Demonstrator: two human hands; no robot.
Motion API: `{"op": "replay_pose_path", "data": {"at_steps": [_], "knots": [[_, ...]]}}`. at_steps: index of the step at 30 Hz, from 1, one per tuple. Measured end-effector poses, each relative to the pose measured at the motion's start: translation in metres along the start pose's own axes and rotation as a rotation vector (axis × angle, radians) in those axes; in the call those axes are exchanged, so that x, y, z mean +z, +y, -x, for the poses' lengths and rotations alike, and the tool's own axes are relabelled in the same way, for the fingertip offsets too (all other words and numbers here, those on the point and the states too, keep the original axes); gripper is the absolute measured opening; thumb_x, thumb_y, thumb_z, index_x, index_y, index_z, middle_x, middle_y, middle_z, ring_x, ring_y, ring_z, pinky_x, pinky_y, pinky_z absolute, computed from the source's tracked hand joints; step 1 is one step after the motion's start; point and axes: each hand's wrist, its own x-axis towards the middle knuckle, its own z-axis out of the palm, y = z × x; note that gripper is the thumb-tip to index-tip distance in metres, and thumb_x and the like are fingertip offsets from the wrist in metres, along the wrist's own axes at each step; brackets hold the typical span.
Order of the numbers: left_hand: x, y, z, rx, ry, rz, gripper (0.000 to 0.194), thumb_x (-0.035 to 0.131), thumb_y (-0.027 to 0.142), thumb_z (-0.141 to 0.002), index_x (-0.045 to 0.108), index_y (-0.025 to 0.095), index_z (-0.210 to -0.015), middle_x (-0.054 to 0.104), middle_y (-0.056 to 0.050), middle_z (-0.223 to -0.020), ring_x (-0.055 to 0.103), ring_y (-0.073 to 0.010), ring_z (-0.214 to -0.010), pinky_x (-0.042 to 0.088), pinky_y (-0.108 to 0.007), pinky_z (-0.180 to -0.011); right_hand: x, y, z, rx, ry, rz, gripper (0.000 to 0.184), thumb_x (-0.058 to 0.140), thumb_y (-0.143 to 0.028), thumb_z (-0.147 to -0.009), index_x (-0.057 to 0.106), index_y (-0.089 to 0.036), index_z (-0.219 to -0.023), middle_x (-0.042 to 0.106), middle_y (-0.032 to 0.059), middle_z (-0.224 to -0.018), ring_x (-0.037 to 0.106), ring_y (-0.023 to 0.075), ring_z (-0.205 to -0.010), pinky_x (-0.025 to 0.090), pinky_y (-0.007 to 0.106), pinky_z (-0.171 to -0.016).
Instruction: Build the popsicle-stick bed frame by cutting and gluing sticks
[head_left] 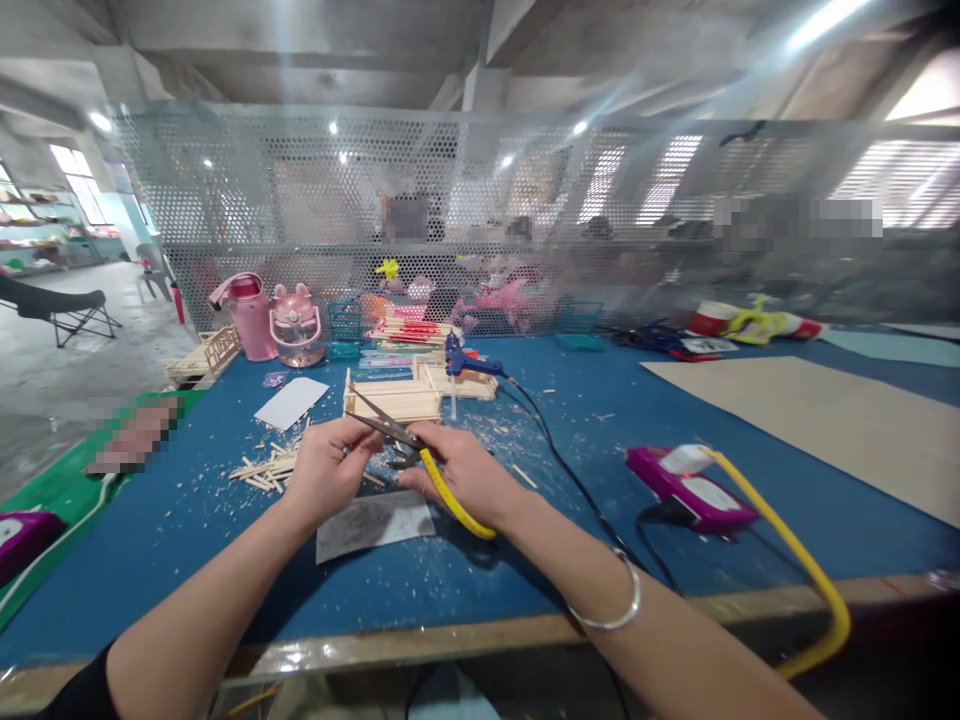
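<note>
My right hand [469, 475] is closed round a pair of scissors [448, 495] with a yellow handle. The blades stand apart and point up and left, reaching over the fingertips of my left hand [328, 468]. That hand is closed in a pinch beside the blades; what it pinches is too small or hidden to make out. Below both hands lies a grey-white sheet [375, 527]. Just beyond them stands a small frame of pale wooden sticks [397, 400]. A blue glue gun [474, 366] rests by it. Cut stick pieces [262, 470] lie left of my left hand.
A purple power strip [694, 492] with a white plug and yellow cable sits right. Behind it lies brown card [817, 410]. A pink bottle [251, 315], a clear-bodied pink cup [295, 330] and a white card [292, 402] are left. A perforated metal screen [300, 200] closes the back.
</note>
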Motion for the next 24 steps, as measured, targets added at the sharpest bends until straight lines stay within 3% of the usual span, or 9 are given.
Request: {"op": "replay_pose_path", "data": {"at_steps": [9,13,16,21,24], "knots": [[0.000,-0.001,-0.003,-0.121,-0.020,0.110,0.024,0.050,0.029,-0.079,0.069,0.014,-0.078,0.066,-0.003,-0.064,0.057,-0.0137,-0.061,0.042,-0.022,-0.057,0.001,0.004,0.000,0.038,-0.005,0.007,0.038,0.053,-0.052,-0.076,0.055,-0.016,-0.087,0.055,0.0011,-0.067,0.047,0.0122,-0.060,0.034,0.021,-0.056],[0.003,0.000,-0.005,-0.248,-0.035,0.324,0.024,0.053,0.034,-0.077,0.067,0.014,-0.081,0.062,0.000,-0.060,0.053,-0.0107,-0.056,0.041,-0.021,-0.055,0.002,0.004,-0.002,0.017,-0.023,-0.106,0.058,0.045,-0.063,-0.075,0.051,-0.016,-0.106,0.056,0.0021,-0.075,0.048,0.0139,-0.064,0.036,0.023,-0.059],[0.006,0.002,-0.005,-0.328,-0.032,0.516,0.026,0.057,0.037,-0.075,0.063,0.014,-0.085,0.061,0.001,-0.061,0.050,-0.0082,-0.053,0.042,-0.020,-0.055,0.002,0.004,-0.002,0.014,-0.021,-0.179,0.067,0.036,-0.070,-0.073,0.047,-0.015,-0.109,0.056,0.0040,-0.082,0.048,0.0147,-0.067,0.037,0.025,-0.061],[0.008,0.008,-0.006,-0.476,-0.035,0.817,0.036,0.065,0.044,-0.067,0.050,0.017,-0.086,0.066,-0.001,-0.067,0.057,-0.0094,-0.054,0.045,-0.021,-0.053,0.006,0.006,-0.002,0.057,0.052,-0.254,0.057,0.038,-0.066,-0.076,0.048,-0.015,-0.099,0.052,0.0014,-0.073,0.045,0.0126,-0.063,0.037,0.025,-0.059],[0.009,0.011,-0.005,-0.547,-0.017,0.869,0.032,0.064,0.043,-0.068,0.048,0.019,-0.083,0.068,-0.005,-0.086,0.060,-0.0111,-0.062,0.043,-0.019,-0.048,0.011,0.002,-0.002,0.127,0.131,-0.368,0.043,0.049,-0.056,-0.077,0.050,-0.017,-0.094,0.051,-0.0004,-0.070,0.045,0.0110,-0.061,0.038,0.023,-0.058]]}}
